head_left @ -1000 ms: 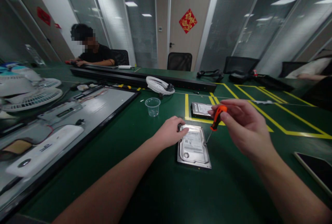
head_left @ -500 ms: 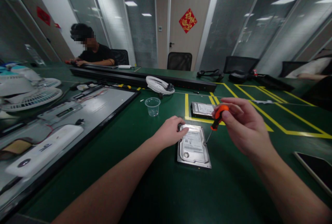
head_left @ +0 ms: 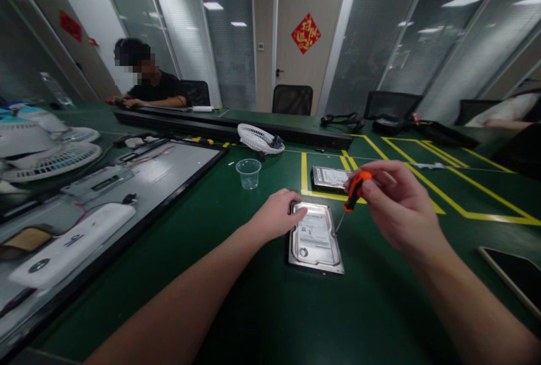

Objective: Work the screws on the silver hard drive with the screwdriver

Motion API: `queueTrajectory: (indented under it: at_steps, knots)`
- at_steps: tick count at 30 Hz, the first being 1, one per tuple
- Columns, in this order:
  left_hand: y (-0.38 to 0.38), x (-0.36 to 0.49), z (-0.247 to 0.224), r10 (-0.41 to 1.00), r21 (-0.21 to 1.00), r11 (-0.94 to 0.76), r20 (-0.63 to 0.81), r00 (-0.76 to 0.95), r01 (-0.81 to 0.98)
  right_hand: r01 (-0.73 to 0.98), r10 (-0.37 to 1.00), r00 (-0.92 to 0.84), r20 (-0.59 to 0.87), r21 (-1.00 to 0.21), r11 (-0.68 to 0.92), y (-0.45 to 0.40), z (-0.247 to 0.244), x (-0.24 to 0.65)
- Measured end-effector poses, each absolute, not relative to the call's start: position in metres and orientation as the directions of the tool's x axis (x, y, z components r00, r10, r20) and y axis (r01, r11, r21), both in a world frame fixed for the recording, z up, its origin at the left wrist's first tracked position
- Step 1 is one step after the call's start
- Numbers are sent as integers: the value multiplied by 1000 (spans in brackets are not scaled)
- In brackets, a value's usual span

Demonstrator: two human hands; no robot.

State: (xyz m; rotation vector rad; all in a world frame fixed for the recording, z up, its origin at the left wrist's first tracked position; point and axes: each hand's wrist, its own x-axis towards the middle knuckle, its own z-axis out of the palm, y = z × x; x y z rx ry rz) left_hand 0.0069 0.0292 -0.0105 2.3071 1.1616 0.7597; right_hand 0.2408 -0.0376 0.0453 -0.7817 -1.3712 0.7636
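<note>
A silver hard drive [head_left: 315, 238] lies flat on the green table, its labelled face up. My left hand [head_left: 279, 213] grips its far left corner, thumb on the top face and fingers over the far edge. In my right hand [head_left: 397, 201] is an orange and black screwdriver [head_left: 357, 190], pinched by the handle and tilted. Its thin shaft reaches down to the drive's right edge, where the tip appears to touch. A second hard drive [head_left: 332, 178] rests just beyond, partly behind the screwdriver and my right hand.
A clear plastic cup [head_left: 249, 174] stands left of the drives. A large dismantled panel [head_left: 181, 165] carrying a white power strip [head_left: 74, 244] fills the left side. A phone [head_left: 513, 277] lies at right. Behind are a white fan grille [head_left: 257, 138], a long black bar [head_left: 296, 135] and a seated person [head_left: 156, 86].
Almost nothing differs. The screwdriver handle has turned slightly in my right hand, while its tip stays at the drive's right edge. My left hand has not moved.
</note>
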Motion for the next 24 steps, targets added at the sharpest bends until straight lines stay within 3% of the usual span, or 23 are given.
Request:
queueTrajectory:
  at_steps: [4, 10, 17, 24]
  knots:
    - [29, 7, -10, 827, 607, -544, 271, 493, 580, 46, 850, 45, 525, -851, 523, -38, 45, 242]
    - [29, 7, -9, 830, 610, -539, 264, 492, 581, -99, 872, -3, 490, -868, 487, -38, 48, 238]
    - [29, 8, -10, 831, 611, -537, 266, 488, 581, -30, 854, 38, 520, -853, 521, -38, 47, 238]
    - [29, 7, -11, 826, 610, -546, 278, 491, 574, -140, 889, 0, 459, -880, 454, -41, 48, 236]
